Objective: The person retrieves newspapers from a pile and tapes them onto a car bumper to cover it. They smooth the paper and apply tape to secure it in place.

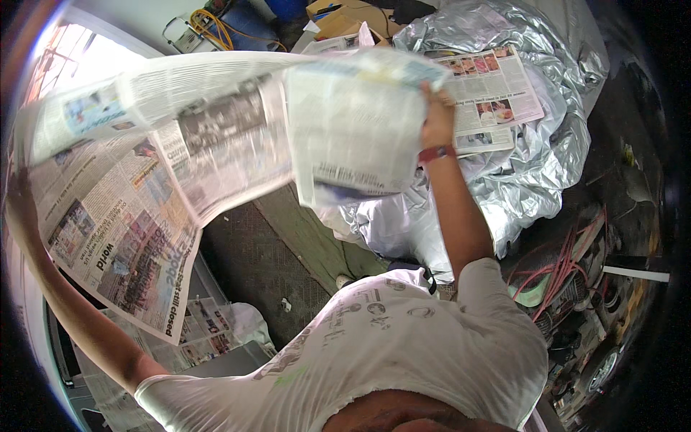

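A large spread of newspaper sheets [237, 140] hangs in the air between my two hands, its pages bowed and partly blurred by motion. My right hand [437, 121], with a red band at the wrist, grips the right edge of the newspaper. At the far left rim, my left hand [19, 189] is dim and holds the paper's left edge; its fingers are hard to make out. Beyond my right hand, another newspaper [493, 108] lies on a crumpled silver sheet [547, 173].
More newspaper pages [205, 331] lie over a grey surface at lower left. A cardboard box [353, 21], a blue barrel [248, 29] and a yellow hose [216, 29] stand at the back. Red cords [561, 270] and a wheel [603, 369] are among clutter at right.
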Available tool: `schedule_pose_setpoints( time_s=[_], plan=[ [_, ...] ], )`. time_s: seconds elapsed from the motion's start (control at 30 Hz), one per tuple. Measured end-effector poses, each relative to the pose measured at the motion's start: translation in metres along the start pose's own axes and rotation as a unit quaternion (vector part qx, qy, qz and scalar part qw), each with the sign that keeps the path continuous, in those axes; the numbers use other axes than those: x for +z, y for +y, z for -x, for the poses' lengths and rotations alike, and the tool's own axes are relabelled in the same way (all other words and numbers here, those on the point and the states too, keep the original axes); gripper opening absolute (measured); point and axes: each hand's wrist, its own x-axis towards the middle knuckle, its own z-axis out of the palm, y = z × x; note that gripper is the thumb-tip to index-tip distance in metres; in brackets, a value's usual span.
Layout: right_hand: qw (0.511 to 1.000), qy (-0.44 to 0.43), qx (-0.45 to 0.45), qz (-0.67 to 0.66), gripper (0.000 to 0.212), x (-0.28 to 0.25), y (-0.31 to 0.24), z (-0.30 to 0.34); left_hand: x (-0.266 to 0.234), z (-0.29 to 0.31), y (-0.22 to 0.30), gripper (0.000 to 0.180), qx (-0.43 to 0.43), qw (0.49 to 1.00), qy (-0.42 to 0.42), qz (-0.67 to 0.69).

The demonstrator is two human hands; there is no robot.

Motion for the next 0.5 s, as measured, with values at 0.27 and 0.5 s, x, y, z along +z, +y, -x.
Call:
schedule_pose_setpoints(
  time_s=[0.27,0.5],
  plan=[
    [0.95,0.225,-0.11,0.186,0.044,-0.113,-0.113,-0.187,0.014,0.168,-0.013,0.046,-0.213,0.965,-0.101,0.113],
    [0.88,0.241,-0.139,0.384,0.061,-0.181,-0.115,-0.273,-0.023,0.334,0.097,0.026,-0.319,0.936,0.028,0.143]
  ],
)
